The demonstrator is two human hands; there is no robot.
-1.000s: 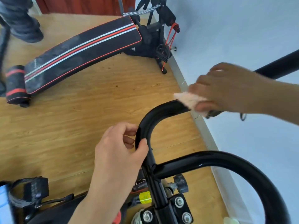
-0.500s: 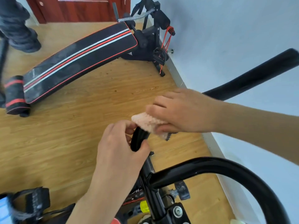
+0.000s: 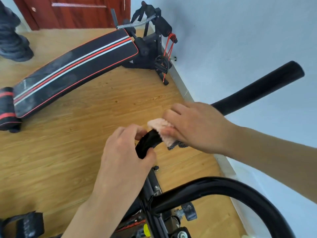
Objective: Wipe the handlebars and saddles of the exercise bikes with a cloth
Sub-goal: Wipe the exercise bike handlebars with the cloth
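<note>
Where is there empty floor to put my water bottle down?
The wooden floor is bare in a wide patch between the sit-up bench and the left hand. It is crowded low down around the bike frame and the pedal strap, and up by the bench's stand at the wall.

Right hand (image 3: 197, 127) covers most of the pink cloth (image 3: 160, 129) and the handlebar (image 3: 148, 143) section under it; bar reappears past the wrist. Left hand (image 3: 123, 152) hides the bar's bend below. Lower black loop (image 3: 223, 186) cut off at bottom-right edge. Pedal strap (image 3: 25, 224) cropped bottom-left. Someone's dark shoe (image 3: 15, 48) cut by left edge. Sit-up bench (image 3: 73, 69) label too small to read.
</note>
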